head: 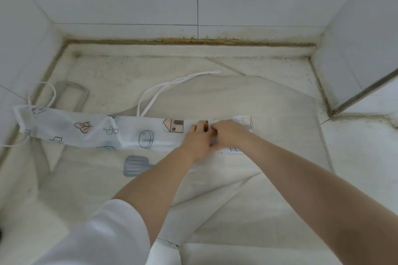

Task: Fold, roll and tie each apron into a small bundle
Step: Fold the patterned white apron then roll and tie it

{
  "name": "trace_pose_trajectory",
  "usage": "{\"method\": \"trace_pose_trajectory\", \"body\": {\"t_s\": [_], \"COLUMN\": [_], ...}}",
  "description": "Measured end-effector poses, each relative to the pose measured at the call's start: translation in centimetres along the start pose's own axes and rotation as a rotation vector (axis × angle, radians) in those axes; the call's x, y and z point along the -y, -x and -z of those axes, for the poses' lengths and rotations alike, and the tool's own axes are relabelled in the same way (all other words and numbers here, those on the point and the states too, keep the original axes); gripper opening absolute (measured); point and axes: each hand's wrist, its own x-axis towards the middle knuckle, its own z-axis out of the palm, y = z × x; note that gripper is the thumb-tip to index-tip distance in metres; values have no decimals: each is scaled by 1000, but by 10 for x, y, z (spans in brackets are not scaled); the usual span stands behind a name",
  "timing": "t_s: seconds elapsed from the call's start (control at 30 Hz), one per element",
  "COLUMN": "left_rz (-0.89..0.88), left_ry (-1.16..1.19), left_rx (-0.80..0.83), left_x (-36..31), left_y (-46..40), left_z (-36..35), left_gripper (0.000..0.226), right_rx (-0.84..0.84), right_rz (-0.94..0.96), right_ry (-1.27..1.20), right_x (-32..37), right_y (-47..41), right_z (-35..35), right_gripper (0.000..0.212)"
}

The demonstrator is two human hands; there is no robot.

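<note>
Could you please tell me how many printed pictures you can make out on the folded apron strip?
5 clear ones on the folded apron strip: a leaf, a squiggle, a round pan outline, a house, and, below the strip, a grey spatula. Fainter partial prints and anything under the hands may be uncounted.

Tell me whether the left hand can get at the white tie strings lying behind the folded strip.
Probably yes. The white tie strings lie bare on the pale counter beyond the printed apron strip, nothing covering them; the left hand is nearby.

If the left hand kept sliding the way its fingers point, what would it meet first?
Probably the right hand, which sits right against the left hand on the folded apron. The touching fingers are blurred, so the exact contact is unclear.
</note>
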Motion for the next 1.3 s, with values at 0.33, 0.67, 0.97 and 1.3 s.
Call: {"method": "trace_pose_trajectory", "body": {"t_s": [0.33, 0.67, 0.97, 1.3], "left_rz": [91, 33, -323, 82], "left_ry": [-146, -35, -192, 229], "left_rx": [-15, 64, 94, -141], "left_x": [-4, -12, 28, 103], "left_y": [-6, -11, 16, 50], "left_z": [0, 9, 23, 28], "left_gripper": [56, 46, 35, 26], "right_rx": [-300, -306, -364, -255], "right_rz": [-240, -185, 5, -130], "right_ry": [-92, -1011, -701, -543], "right_x": [-62, -74, 27, 93], "right_y": [5, 31, 7, -33], "right_z": [-7, 16, 44, -2], "right_gripper": [32, 38, 21, 25]}}
